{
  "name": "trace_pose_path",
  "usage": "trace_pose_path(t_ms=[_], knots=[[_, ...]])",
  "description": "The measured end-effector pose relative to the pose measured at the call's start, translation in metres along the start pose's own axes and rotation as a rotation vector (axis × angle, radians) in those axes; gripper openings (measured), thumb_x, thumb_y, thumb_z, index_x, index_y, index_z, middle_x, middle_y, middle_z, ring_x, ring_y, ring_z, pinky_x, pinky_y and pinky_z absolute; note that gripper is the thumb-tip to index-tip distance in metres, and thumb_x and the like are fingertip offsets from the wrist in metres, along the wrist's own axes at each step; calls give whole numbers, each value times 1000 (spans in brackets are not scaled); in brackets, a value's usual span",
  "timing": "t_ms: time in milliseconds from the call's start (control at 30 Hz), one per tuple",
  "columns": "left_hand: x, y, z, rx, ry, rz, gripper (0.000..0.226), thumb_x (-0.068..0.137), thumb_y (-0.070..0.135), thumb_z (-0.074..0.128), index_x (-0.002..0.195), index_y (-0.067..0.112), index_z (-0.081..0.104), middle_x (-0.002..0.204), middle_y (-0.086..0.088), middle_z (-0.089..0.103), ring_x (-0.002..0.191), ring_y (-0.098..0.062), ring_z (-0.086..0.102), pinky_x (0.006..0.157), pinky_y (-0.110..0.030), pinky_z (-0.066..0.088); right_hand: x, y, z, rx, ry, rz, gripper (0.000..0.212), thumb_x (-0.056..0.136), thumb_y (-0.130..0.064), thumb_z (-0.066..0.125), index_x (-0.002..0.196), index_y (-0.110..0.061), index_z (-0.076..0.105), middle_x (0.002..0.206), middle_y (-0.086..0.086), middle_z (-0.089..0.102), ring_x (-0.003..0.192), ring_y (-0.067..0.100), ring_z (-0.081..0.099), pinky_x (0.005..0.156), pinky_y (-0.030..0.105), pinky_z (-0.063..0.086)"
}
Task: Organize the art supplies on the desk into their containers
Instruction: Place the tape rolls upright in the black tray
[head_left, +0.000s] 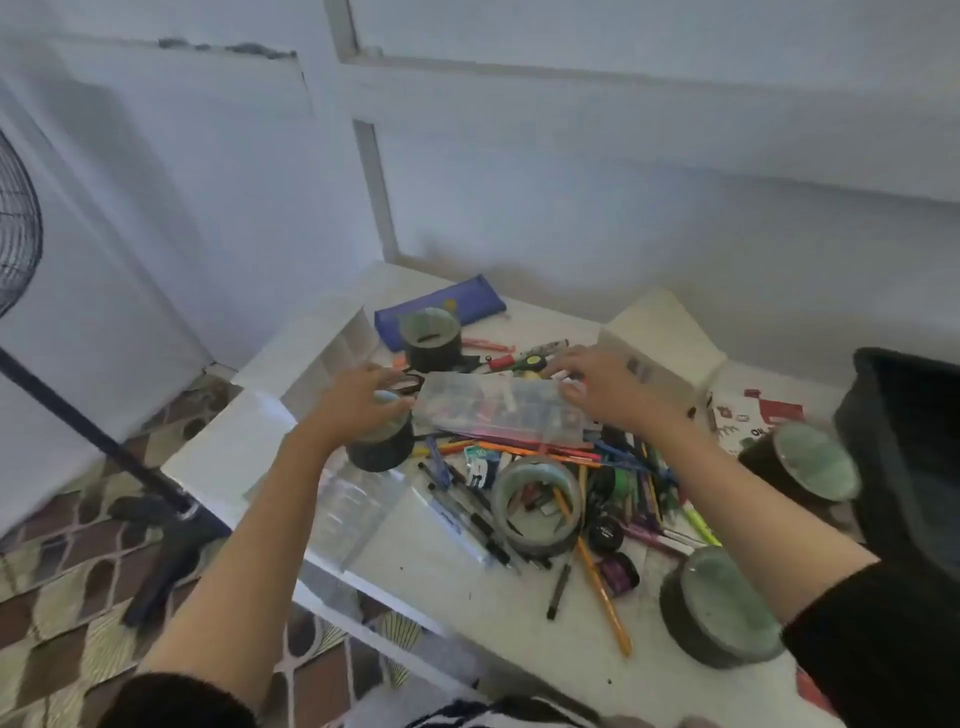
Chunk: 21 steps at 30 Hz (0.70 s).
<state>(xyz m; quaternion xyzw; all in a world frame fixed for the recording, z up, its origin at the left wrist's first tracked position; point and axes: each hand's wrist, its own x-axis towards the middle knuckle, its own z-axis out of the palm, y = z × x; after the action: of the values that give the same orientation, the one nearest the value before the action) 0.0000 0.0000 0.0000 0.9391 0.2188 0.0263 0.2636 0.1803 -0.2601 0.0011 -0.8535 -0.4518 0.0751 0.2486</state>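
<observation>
A clear plastic box (501, 413) with coloured supplies inside is held over the white desk (447, 566). My left hand (358, 397) grips its left end and my right hand (605, 387) grips its right end. Under the box lies a heap of pens, pencils and markers (618, 467). An open round tin (537, 501) with a few items inside sits in front of the heap. A loose orange pencil (605, 597) lies near the desk's front. Another dark tin (379, 447) stands partly hidden below my left hand.
A blue pencil case (467, 299) and a dark tin (431, 332) sit at the back. Two lidded tins (722, 608) (810, 462) stand at the right, near a black bin (914, 441). A clear tray (353, 499) lies at the left edge. A fan stand (104, 447) is on the floor.
</observation>
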Motion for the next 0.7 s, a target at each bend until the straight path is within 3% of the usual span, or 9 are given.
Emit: trace_pose_path(t_ms=[133,233,367,533,700], knots=[[-24,-29,5,-84,-123,-47,91,65,71,63,142,30,37,149,1,28,135,-22,27,113,-43,25,50,-40,28,-11,-99,-62,33,88,-11,54,120,-18,61,130,8,50,117,27,44,99,41,37],[-27,-34,10,-122,-117,7,99,67,52,79,147,32,24,152,5,18,138,-19,17,114,-42,22,86,-55,48,-78,-168,-33,47,89,-14,53,135,-22,46,147,9,30,124,33,37,100,48,38],[-25,-39,11,-139,-56,35,93,69,31,82,145,30,29,143,2,27,128,-17,25,108,-30,27,127,-59,74,-147,-234,67,58,90,-22,54,143,-29,30,155,14,6,130,42,32,103,55,33],[-23,-43,12,-177,5,70,83,66,29,84,138,28,42,130,2,35,113,-10,27,97,-22,25,140,-67,89,-17,-133,135,41,91,-15,55,131,-11,48,128,20,47,110,35,51,92,36,40],[-20,-45,14,-310,87,105,81,65,25,85,134,33,44,125,5,36,119,-13,33,98,-21,26,135,-71,100,39,14,182,47,88,-20,63,128,-4,45,119,20,50,108,33,49,83,29,35]])
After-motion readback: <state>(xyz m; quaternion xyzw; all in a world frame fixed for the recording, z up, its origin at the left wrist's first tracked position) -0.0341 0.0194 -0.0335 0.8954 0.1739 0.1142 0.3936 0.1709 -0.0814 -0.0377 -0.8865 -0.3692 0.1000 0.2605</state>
